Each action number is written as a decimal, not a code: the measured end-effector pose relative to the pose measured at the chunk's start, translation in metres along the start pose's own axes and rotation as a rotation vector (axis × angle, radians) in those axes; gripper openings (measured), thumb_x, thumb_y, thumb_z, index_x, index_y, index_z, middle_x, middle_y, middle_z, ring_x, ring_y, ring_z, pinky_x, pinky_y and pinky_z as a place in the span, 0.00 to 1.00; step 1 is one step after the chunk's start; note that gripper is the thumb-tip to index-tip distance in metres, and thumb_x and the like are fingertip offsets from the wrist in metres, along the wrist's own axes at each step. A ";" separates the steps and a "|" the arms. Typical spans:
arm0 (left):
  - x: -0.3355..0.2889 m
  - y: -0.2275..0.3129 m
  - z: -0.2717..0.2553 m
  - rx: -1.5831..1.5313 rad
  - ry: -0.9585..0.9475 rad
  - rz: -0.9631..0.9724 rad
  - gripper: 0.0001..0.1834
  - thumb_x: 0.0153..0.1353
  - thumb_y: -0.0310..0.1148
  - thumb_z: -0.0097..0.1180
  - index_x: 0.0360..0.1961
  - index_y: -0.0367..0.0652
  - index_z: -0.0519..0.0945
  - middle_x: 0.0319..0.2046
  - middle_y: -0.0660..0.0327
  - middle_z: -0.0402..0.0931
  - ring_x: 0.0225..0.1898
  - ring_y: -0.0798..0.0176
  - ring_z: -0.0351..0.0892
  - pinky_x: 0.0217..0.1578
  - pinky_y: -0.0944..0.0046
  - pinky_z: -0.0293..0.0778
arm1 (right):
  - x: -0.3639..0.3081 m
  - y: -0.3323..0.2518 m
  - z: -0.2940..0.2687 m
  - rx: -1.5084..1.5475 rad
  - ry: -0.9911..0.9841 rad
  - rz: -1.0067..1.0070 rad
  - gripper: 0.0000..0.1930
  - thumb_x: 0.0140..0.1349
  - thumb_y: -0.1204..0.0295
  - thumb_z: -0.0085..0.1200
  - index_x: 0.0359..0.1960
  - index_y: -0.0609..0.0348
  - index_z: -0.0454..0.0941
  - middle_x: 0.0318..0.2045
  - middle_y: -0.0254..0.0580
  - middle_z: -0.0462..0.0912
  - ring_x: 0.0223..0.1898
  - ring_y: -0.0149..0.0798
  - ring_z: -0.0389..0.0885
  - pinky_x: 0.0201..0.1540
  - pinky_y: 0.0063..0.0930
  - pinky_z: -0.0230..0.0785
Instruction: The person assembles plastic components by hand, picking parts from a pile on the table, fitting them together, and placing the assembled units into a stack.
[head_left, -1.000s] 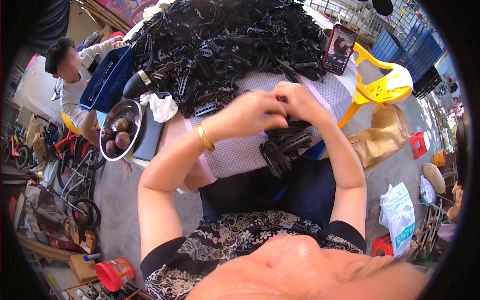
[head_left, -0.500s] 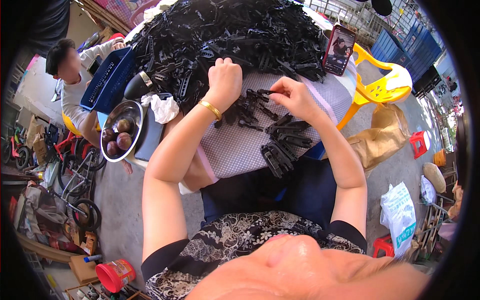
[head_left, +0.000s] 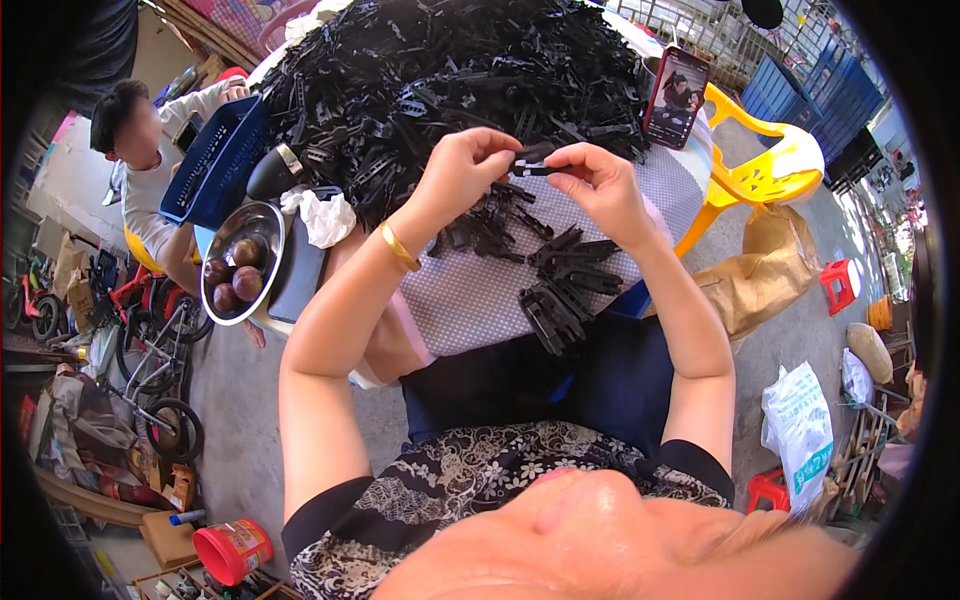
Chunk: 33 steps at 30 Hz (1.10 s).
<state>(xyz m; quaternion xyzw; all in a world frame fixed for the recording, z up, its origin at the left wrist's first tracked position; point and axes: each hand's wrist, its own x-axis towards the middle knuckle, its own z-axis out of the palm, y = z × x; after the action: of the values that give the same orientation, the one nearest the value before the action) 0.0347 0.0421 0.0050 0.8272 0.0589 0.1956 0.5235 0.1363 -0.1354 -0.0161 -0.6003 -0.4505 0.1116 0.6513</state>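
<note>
Between my two hands, above the near edge of the big heap, is a small black plastic part. My left hand, gold bangle at its wrist, pinches the part's left end. The fingertips of my right hand close on its right end. Beneath my hands a loose group of slim black pieces lies on the dotted cloth. Nearer to me are stacked black clip-like parts, some reaching over the table edge. The large heap of black plastic parts spreads beyond my hands.
A phone stands upright at the right of the heap. To the left are a metal bowl of round dark fruit, a crumpled white tissue and a blue basket. A person sits beyond it. A yellow chair stands right.
My left hand has come from the heap rightward, its fist opened into a pinch. My right hand has risen slightly, and both now meet at the black part.
</note>
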 end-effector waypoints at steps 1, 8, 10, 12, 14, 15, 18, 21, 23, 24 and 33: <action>-0.001 0.002 -0.001 -0.118 -0.096 -0.099 0.11 0.62 0.31 0.52 0.42 0.37 0.80 0.31 0.64 0.79 0.30 0.76 0.76 0.31 0.78 0.68 | -0.001 -0.004 0.000 -0.066 -0.002 -0.042 0.08 0.54 0.80 0.58 0.37 0.65 0.78 0.32 0.36 0.81 0.34 0.26 0.78 0.39 0.19 0.72; -0.010 0.006 0.007 -0.350 -0.122 -0.171 0.15 0.66 0.37 0.49 0.47 0.39 0.79 0.32 0.67 0.79 0.32 0.77 0.75 0.31 0.78 0.67 | -0.003 -0.013 0.003 -0.309 0.053 -0.150 0.09 0.51 0.80 0.60 0.35 0.64 0.81 0.31 0.42 0.82 0.33 0.31 0.80 0.37 0.22 0.72; -0.012 0.006 0.008 -0.281 -0.111 -0.092 0.17 0.67 0.39 0.47 0.47 0.39 0.79 0.33 0.68 0.78 0.32 0.77 0.75 0.31 0.78 0.66 | -0.002 -0.015 0.000 -0.376 0.035 -0.204 0.09 0.51 0.80 0.60 0.35 0.64 0.81 0.31 0.41 0.82 0.32 0.31 0.80 0.36 0.22 0.72; -0.011 0.009 0.006 -0.261 -0.121 -0.105 0.15 0.65 0.37 0.50 0.47 0.39 0.79 0.34 0.66 0.79 0.33 0.77 0.75 0.33 0.78 0.68 | -0.002 -0.016 -0.001 -0.443 0.017 -0.257 0.09 0.50 0.81 0.60 0.35 0.64 0.81 0.31 0.41 0.81 0.32 0.32 0.80 0.36 0.23 0.71; -0.011 0.008 0.007 -0.240 -0.132 -0.118 0.15 0.64 0.34 0.52 0.48 0.38 0.78 0.36 0.65 0.79 0.35 0.77 0.75 0.35 0.77 0.70 | -0.002 -0.017 -0.002 -0.448 -0.005 -0.281 0.09 0.49 0.81 0.60 0.34 0.64 0.81 0.30 0.42 0.81 0.32 0.35 0.80 0.35 0.24 0.71; -0.013 0.005 0.009 -0.172 -0.120 -0.053 0.15 0.61 0.31 0.55 0.48 0.37 0.78 0.36 0.64 0.79 0.37 0.76 0.75 0.38 0.76 0.71 | -0.002 -0.018 -0.002 -0.448 -0.006 -0.281 0.09 0.49 0.81 0.60 0.34 0.64 0.81 0.30 0.42 0.81 0.32 0.35 0.80 0.35 0.24 0.71; -0.014 0.005 0.010 -0.074 -0.091 0.013 0.17 0.56 0.25 0.60 0.48 0.35 0.77 0.38 0.60 0.80 0.40 0.75 0.75 0.42 0.74 0.72 | -0.004 -0.021 -0.001 -0.441 -0.033 -0.261 0.08 0.50 0.81 0.60 0.34 0.64 0.81 0.30 0.42 0.81 0.31 0.36 0.79 0.34 0.25 0.70; -0.017 0.013 0.011 -0.038 -0.046 0.044 0.19 0.54 0.23 0.61 0.48 0.34 0.77 0.39 0.59 0.80 0.41 0.74 0.75 0.44 0.73 0.73 | -0.005 -0.021 0.000 -0.462 -0.035 -0.246 0.11 0.50 0.77 0.61 0.37 0.62 0.81 0.32 0.45 0.81 0.32 0.40 0.80 0.35 0.28 0.71; -0.017 0.014 0.012 -0.030 -0.017 0.076 0.19 0.54 0.23 0.61 0.48 0.34 0.77 0.40 0.59 0.80 0.41 0.74 0.75 0.43 0.73 0.73 | -0.004 -0.022 0.001 -0.672 0.117 -0.423 0.16 0.49 0.73 0.63 0.41 0.63 0.79 0.34 0.48 0.81 0.34 0.41 0.80 0.38 0.30 0.72; -0.017 0.013 0.012 0.017 0.002 0.121 0.19 0.52 0.23 0.62 0.48 0.36 0.78 0.38 0.60 0.80 0.39 0.74 0.76 0.41 0.73 0.73 | -0.003 -0.021 0.001 -0.671 0.117 -0.424 0.16 0.49 0.73 0.63 0.41 0.63 0.79 0.34 0.48 0.81 0.34 0.41 0.80 0.38 0.30 0.72; -0.019 0.015 0.014 0.369 0.093 0.522 0.20 0.45 0.24 0.65 0.44 0.41 0.80 0.29 0.56 0.78 0.29 0.59 0.76 0.31 0.66 0.72 | -0.004 -0.024 -0.005 -0.603 -0.081 -0.176 0.18 0.48 0.70 0.65 0.40 0.64 0.78 0.35 0.47 0.81 0.35 0.42 0.80 0.39 0.30 0.71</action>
<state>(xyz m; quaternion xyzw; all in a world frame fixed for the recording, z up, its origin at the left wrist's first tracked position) 0.0213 0.0183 0.0078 0.8853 -0.0971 0.3471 0.2938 0.1279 -0.1474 0.0037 -0.7200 -0.5393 -0.0600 0.4325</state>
